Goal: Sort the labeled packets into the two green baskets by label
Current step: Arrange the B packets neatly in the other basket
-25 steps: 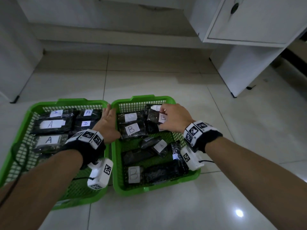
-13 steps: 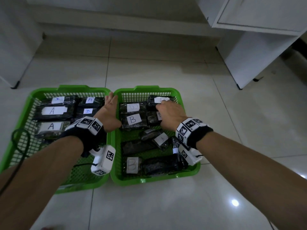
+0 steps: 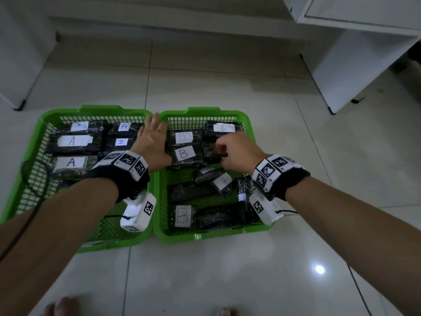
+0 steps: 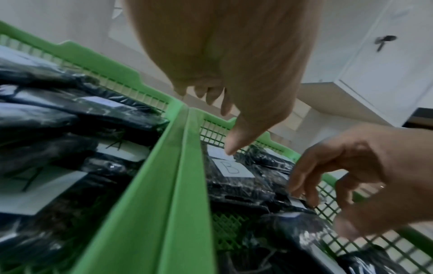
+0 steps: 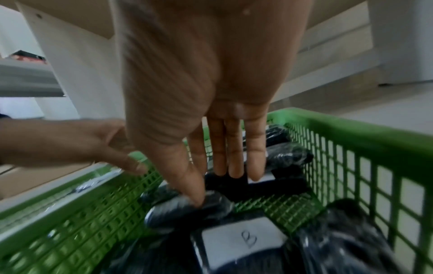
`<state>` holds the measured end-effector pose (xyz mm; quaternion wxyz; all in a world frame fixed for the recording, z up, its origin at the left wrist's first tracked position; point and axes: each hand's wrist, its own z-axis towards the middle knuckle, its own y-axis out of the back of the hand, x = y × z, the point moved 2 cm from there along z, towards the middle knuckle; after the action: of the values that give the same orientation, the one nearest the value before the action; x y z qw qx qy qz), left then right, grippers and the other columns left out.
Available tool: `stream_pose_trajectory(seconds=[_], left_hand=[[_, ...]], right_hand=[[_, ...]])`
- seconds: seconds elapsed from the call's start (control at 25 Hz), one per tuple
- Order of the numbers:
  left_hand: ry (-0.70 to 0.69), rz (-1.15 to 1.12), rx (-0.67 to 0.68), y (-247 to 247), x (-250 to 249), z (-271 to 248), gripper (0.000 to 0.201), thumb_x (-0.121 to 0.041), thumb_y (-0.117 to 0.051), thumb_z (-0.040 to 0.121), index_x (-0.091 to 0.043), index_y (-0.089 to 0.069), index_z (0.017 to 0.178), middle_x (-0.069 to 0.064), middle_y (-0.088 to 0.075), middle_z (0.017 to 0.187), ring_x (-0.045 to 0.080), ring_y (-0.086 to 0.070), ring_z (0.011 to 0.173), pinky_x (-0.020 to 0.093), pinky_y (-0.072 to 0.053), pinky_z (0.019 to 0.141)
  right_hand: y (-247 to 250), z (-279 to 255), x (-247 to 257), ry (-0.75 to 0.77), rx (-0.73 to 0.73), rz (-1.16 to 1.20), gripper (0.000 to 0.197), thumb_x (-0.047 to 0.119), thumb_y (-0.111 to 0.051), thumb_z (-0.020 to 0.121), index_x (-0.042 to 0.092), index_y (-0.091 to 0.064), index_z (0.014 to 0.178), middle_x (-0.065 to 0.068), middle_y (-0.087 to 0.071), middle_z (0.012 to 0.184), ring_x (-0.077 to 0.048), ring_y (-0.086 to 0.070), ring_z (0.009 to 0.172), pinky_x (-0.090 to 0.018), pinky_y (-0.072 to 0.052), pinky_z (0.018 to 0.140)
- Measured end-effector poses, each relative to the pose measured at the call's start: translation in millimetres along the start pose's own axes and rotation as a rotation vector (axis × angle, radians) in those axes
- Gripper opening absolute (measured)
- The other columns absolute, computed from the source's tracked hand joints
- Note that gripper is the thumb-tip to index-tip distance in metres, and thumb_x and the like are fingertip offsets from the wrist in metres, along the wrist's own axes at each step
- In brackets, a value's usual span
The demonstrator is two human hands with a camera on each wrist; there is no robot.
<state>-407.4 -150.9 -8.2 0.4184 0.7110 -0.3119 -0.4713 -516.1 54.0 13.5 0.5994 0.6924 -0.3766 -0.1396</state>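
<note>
Packets (image 3: 184, 153) sorted; left hand (image 3: 151, 142) spread flat over basket rims (image 3: 157, 179), right hand (image 3: 237, 153) fingertipping dark packet (image 3: 210, 153): slick wrap may slip, label hidden.

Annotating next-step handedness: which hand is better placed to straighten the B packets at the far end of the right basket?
Right. The right hand is already over the right basket, fingers curled down onto a dark packet. The left hand lies flat where the two rims meet, holding nothing.

Two green baskets sit side by side: the left basket (image 3: 27, 156) holds A packets (image 3: 73, 142), the right basket (image 3: 250, 137) B packets (image 3: 184, 156). The left hand (image 3: 151, 142) lies flat over their shared rims. The right hand (image 3: 237, 153) curls over a dark packet (image 3: 209, 151).
</note>
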Motion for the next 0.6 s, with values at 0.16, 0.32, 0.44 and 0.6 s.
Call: stream_pose_trajectory(seconds=[0.16,0.32,0.44,0.6], left_hand=[[-0.231,-0.039,-0.129,-1.1,-29.3,-8.4,0.035,-0.017,-0.067,0.081,-0.016,-0.060,0.115,0.002,-0.058,0.125,0.020,-0.052,0.120,0.036,-0.044,0.102],[-0.309,-0.108,0.006,0.2,-44.1,-14.3,0.011,-0.012,-0.064,0.084,-0.019,-0.072,0.089,-0.009,-0.069,0.087,0.008,-0.064,0.079,0.029,-0.057,0.079],[-0.333,0.046,0.230,-14.8,-47.1,-22.6,0.010,-0.017,-0.071,0.079,-0.020,-0.071,0.089,-0.009,-0.066,0.090,0.010,-0.064,0.088,0.032,-0.055,0.085],[-0.354,0.420,0.445,-37.0,-58.3,-32.8,0.046,-0.044,-0.081,0.072,-0.018,-0.063,0.105,0.001,-0.061,0.105,0.021,-0.060,0.099,0.036,-0.053,0.087]], right_hand=[[-30.4,-16.0,11.4,0.088,0.182,-0.055,0.052,0.022,-0.085,0.073,0.024,-0.070,0.123,-0.002,-0.070,0.116,-0.022,-0.065,0.106,-0.030,-0.050,0.084],[-19.6,-18.6,9.1,0.132,0.108,-0.004,0.041,0.011,-0.071,0.083,0.025,-0.074,0.121,-0.006,-0.074,0.112,-0.025,-0.068,0.105,-0.031,-0.052,0.086],[-5.7,-20.6,-0.3,0.110,0.152,0.016,0.032,0.010,-0.076,0.076,0.027,-0.080,0.102,0.005,-0.075,0.098,-0.016,-0.069,0.091,-0.025,-0.050,0.075],[-15.5,-28.8,-4.0,0.112,0.396,-0.040,0.045,0.019,-0.091,0.053,0.031,-0.077,0.095,0.011,-0.068,0.099,-0.010,-0.064,0.089,-0.029,-0.055,0.072]])
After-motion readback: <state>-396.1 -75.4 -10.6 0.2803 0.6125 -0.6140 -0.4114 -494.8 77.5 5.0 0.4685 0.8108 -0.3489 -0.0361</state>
